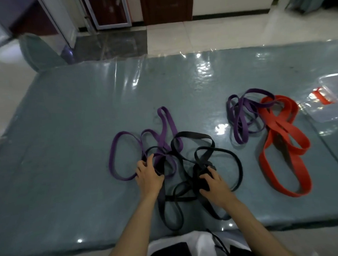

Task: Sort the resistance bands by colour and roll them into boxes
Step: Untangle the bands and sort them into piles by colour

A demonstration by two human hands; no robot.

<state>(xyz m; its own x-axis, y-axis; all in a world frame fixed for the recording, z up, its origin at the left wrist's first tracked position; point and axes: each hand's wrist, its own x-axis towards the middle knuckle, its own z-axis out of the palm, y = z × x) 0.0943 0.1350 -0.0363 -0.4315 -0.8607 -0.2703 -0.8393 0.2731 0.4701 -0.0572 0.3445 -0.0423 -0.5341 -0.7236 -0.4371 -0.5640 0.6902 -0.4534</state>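
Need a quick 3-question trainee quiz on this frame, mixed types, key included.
1. True or false: the red bands are already in the clear box.
2. Which colours are tangled in the pile under the hands? A) purple and black B) red and black C) red and purple
3. What is the right hand gripping?

Key: 1. False, they lie on the mat. 2. A. 3. The black bands; the left hand is in the same tangle.

bare forearms (pixel 253 223), white top (pixel 198 242), black cord (pixel 217 241).

A home room: glossy floor tiles (pixel 208 35), dark wooden door (pixel 165 8), plastic-covered mat (pixel 67 132) on the floor.
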